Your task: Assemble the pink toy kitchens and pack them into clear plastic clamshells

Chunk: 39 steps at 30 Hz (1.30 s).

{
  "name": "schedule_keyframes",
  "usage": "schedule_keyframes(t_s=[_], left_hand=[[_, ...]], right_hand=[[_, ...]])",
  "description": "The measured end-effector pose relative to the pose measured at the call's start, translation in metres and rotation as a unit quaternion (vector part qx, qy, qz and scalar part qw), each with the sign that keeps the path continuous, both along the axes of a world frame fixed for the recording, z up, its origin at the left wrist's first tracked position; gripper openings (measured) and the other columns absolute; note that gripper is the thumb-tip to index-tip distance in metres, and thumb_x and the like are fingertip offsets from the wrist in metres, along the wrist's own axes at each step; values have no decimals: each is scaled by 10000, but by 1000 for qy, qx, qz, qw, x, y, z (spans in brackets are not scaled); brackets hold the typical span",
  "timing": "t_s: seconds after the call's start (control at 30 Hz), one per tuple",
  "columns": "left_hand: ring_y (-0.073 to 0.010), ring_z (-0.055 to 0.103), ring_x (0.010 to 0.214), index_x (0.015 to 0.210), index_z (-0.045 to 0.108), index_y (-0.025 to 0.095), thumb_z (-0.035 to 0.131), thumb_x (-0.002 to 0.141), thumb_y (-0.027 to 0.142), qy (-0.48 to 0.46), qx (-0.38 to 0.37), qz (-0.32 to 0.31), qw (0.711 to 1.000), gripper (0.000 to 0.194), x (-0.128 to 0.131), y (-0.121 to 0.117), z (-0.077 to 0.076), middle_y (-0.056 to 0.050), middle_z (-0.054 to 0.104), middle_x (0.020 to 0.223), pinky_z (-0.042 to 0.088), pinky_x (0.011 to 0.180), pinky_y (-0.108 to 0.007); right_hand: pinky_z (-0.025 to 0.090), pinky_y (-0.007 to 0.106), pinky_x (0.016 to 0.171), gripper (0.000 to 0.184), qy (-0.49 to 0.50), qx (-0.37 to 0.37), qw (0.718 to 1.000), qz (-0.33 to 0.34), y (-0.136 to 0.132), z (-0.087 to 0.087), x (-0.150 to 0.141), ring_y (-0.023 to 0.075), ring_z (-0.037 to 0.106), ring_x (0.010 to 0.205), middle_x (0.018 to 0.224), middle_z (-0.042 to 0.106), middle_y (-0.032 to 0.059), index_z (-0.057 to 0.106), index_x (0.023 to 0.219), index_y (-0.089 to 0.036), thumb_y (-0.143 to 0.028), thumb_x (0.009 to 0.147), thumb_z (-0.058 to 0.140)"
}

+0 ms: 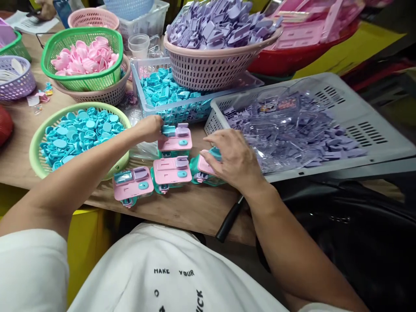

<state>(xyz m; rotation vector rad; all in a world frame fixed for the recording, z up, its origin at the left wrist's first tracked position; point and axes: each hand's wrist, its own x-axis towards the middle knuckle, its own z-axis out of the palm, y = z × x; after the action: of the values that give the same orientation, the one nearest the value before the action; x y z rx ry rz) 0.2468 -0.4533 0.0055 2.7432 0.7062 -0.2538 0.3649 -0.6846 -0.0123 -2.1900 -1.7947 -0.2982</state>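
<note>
In the head view, has the left hand (152, 128) bunched at the blue piece (168, 131) on the rear toy (178, 145); cannot tell whether gripping. Curves the right hand (236, 159), half spread, over the rightmost toy (206, 166) on the table (191, 212); cannot tell whether holding it.

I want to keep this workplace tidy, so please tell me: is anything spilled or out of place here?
Yes, two things. Small colourful scraps lie loose on the table near the purple basket, outside any container. The black handle lies at the table's front edge, where it might be knocked off.
</note>
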Motion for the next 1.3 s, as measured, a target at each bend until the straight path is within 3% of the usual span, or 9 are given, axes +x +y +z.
schedule_keyframes(t_s=[0.2, 0.3, 0.47, 0.53, 0.63, 0.77, 0.9, 1.07, 1.3], left_hand=[[-300, 663, 953, 1083, 734, 129, 687, 778, 288, 56, 91, 23, 994, 346, -25, 10, 20, -138, 717, 984, 454, 742, -305], [-268, 671, 980, 1117, 734, 169, 680, 759, 273, 63, 90, 14, 994, 376, -22, 6, 18, -93, 732, 1000, 468, 789, -266], [-237, 662, 983, 1199, 710, 135, 667, 790, 228, 18, 42, 21, 999, 422, -31, 7, 17, -105, 733, 1078, 467, 829, -244], [-221, 662, 930, 1231, 691, 130, 661, 824, 271, -26, 39, 52, 998, 432, -53, 11, 24, -109, 730, 1068, 463, 809, -250], [-207, 652, 827, 1074, 741, 132, 654, 842, 330, -21, 71, 130, 989, 318, -96, 16, 35, -104, 733, 953, 441, 714, -253], [-198, 635, 764, 906, 763, 152, 649, 850, 387, 56, 56, 199, 977, 268, -139, 16, 26, -88, 725, 844, 399, 630, -247], [-196, 642, 793, 977, 767, 166, 618, 858, 318, 26, 46, 224, 973, 244, -153, 18, 10, -86, 738, 920, 417, 647, -247], [-212, 658, 888, 1008, 767, 188, 674, 774, 236, 26, 61, 234, 970, 257, -170, 21, 6, -78, 741, 1011, 447, 683, -235], [-224, 674, 891, 1018, 786, 215, 718, 752, 257, 66, 27, 172, 983, 278, -185, 9, -1, -64, 746, 956, 467, 710, -249]], right_hand=[[422, 455, 1000, 337, -6, 51, 998, -32, -17, -46, -3, 312, 542, 1174, 1293, 581, 180, 626, 1205, -167, -375, 963, 518], [433, 477, 992, 331, 3, 74, 997, -38, -1, -64, -4, 317, 548, 1180, 1305, 583, 190, 630, 1218, -171, -346, 970, 497], [453, 507, 1012, 311, 51, 133, 990, 2, 38, -72, 3, 316, 574, 1165, 1254, 607, 189, 659, 1168, -171, -298, 972, 453], [470, 505, 1015, 311, 76, 174, 982, 24, 47, -72, 7, 312, 578, 1175, 1239, 601, 184, 660, 1161, -175, -300, 969, 450], [501, 486, 997, 307, 101, 262, 959, 42, 47, -67, 8, 301, 608, 1126, 1189, 592, 187, 663, 1132, -160, -326, 968, 464], [512, 485, 974, 299, 116, 283, 952, 28, 38, -50, -3, 314, 603, 1119, 1169, 587, 192, 674, 1125, -177, -319, 964, 466], [515, 489, 966, 227, 111, 273, 954, 58, 39, -30, -19, 300, 625, 1077, 1103, 632, 154, 676, 1035, -207, -330, 957, 503], [508, 476, 957, 192, 105, 211, 966, 110, 42, -13, -35, 292, 636, 1064, 1081, 664, 132, 677, 1002, -238, -296, 968, 497], [512, 441, 893, 134, 110, 212, 955, 176, 50, -15, -53, 273, 654, 975, 1009, 688, 115, 673, 960, -231, -253, 959, 541]])
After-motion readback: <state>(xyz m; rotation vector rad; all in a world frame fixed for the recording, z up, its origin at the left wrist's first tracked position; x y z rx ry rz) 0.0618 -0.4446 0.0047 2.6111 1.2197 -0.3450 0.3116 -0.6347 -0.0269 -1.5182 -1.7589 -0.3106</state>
